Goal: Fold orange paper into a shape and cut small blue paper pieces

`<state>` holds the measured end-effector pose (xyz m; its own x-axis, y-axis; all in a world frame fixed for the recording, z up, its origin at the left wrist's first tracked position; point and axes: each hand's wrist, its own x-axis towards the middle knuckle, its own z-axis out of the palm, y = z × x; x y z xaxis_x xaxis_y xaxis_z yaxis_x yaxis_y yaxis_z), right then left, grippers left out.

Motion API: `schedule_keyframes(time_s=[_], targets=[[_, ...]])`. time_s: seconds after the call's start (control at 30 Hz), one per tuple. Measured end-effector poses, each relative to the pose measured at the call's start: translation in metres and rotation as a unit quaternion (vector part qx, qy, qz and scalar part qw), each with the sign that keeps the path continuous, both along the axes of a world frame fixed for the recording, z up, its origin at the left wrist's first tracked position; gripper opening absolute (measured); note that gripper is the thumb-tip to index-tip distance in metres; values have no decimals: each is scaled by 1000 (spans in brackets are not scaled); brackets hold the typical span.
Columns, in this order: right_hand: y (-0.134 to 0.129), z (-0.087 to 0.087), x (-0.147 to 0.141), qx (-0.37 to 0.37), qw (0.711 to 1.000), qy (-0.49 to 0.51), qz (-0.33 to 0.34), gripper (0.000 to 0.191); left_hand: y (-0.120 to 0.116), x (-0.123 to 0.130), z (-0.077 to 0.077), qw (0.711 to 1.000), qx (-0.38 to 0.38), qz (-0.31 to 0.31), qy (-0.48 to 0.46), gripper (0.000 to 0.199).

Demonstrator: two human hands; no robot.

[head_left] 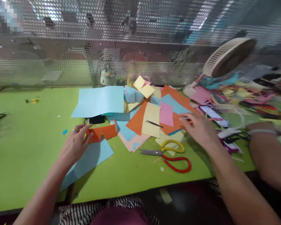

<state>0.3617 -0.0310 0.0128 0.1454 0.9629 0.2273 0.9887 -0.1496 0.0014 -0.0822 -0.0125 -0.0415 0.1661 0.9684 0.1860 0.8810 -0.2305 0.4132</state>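
My left hand [77,142] grips a folded strip of orange paper [109,131] with a small notch in its lower edge, just above a light blue sheet [96,154]. My right hand [199,128] reaches over the right side of the paper pile, fingers stretched towards an orange sheet [173,122] and seemingly holding nothing. Between the hands, black tweezers [154,123] lie on a cream sheet [151,116] beside a pink piece [166,114]. Scissors [162,153] with one yellow and one red handle rest nearer me, blades pointing left.
Behind my left hand lies a large light blue sheet [100,100], partly over a dark object [96,119]. A bottle [108,75] stands by the perforated screen. A fan [227,57], a phone [213,115] and paper scraps [245,97] occupy the right. Another person's arm [267,153] rests there.
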Motion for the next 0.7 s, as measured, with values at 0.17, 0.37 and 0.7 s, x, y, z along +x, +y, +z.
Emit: schedule_keyframes(time_s=[0.17, 0.37, 0.7], targets=[[-44, 11, 62, -57, 981, -72, -171, 40, 8, -5, -13, 999, -28, 21, -30, 51], [-61, -31, 81, -143, 972, -79, -166, 39, 9, -7, -10, 998, -20, 26, -62, 46], [-35, -45, 86, -112, 977, -82, -163, 38, 5, -10, -11, 994, -1, 50, -93, 54]])
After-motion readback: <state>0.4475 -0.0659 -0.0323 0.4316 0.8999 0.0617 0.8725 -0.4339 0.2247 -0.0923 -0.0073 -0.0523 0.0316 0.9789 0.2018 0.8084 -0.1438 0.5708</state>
